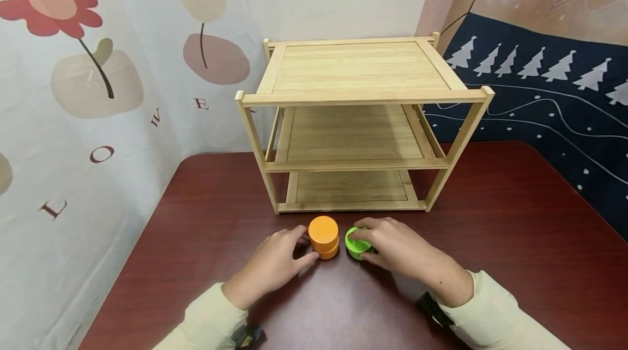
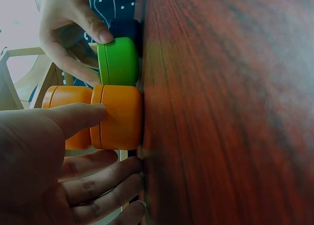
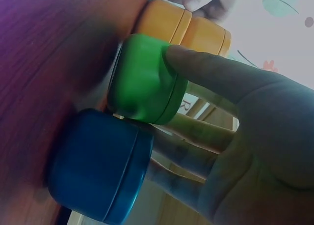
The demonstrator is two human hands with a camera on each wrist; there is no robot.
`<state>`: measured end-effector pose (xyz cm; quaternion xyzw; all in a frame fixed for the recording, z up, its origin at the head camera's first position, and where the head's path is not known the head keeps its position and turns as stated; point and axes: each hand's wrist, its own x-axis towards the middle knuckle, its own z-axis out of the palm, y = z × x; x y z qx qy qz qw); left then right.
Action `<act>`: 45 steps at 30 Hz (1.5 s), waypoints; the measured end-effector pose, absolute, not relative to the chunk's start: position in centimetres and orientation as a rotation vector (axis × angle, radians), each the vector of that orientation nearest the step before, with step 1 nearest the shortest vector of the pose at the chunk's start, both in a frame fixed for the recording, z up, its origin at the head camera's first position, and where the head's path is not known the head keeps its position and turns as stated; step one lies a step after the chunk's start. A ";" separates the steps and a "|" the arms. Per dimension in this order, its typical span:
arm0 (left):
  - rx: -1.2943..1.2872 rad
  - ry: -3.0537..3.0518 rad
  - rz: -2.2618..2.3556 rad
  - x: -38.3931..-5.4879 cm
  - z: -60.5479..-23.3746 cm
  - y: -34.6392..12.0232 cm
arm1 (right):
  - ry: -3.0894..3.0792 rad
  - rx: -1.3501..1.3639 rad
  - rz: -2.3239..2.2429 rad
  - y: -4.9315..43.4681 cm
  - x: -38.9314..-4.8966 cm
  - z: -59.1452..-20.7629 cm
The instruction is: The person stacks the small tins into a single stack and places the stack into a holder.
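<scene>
Two orange round lidded jars (image 1: 323, 230) stand stacked on the table in the head view. My left hand (image 1: 277, 263) is beside the stack, its thumb by the lower orange jar (image 2: 122, 119) and its fingers loosely extended on the far side. Just right of the stack is a green lidded jar (image 1: 356, 246). Around it, my right hand (image 1: 399, 246) pinches with thumb and fingers. A blue lidded jar (image 3: 95, 166) stands next to the green one in the right wrist view; the right hand hides it in the head view.
A three-tier wooden shelf (image 1: 358, 165) stands behind the jars on the dark red table (image 1: 196, 213). A printed curtain (image 1: 147, 28) hangs at the left and back, and a dark blue cloth with white trees (image 1: 530, 99) at the right.
</scene>
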<state>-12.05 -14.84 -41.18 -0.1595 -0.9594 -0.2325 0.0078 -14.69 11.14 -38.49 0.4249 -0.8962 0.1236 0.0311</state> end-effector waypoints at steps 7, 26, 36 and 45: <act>-0.487 -3.001 -0.726 -12.1 -41.2 -14.9 | -2.756 1.307 0.390 11.2 -14.7 -38.2; -0.475 -3.018 -0.713 -12.1 -41.1 -14.7 | -2.688 1.269 0.428 11.9 -14.8 -37.2; -0.478 -3.004 -0.709 -12.1 -41.1 -14.7 | -2.632 1.252 0.430 12.2 -14.8 -36.7; -0.476 -3.016 -0.706 -12.0 -41.1 -14.7 | -2.566 1.254 0.428 12.1 -14.6 -36.4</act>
